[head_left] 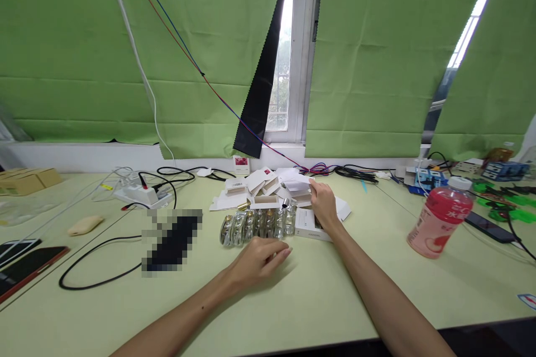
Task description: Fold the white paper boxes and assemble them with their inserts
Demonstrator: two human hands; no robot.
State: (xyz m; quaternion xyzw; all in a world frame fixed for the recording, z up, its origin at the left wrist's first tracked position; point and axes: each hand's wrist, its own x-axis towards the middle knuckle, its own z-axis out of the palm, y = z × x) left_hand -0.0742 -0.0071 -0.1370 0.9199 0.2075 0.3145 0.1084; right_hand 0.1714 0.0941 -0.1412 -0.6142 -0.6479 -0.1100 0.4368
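Observation:
Several small clear glass bottles stand in a row at the middle of the table. My left hand rests just in front of them, its fingers loosely curled together and nothing visible in them. Behind the bottles lies a heap of white cardboard boxes, some of them open. My right hand reaches to the heap's right side, thumb and fingers pinched on the edge of a white paper piece. A flat white box lies under my right wrist, beside the bottles.
A pink drink bottle stands at the right, near a dark phone. Cables and a white power strip lie at the left, with a pixelated dark object in front. Green blinds hang behind.

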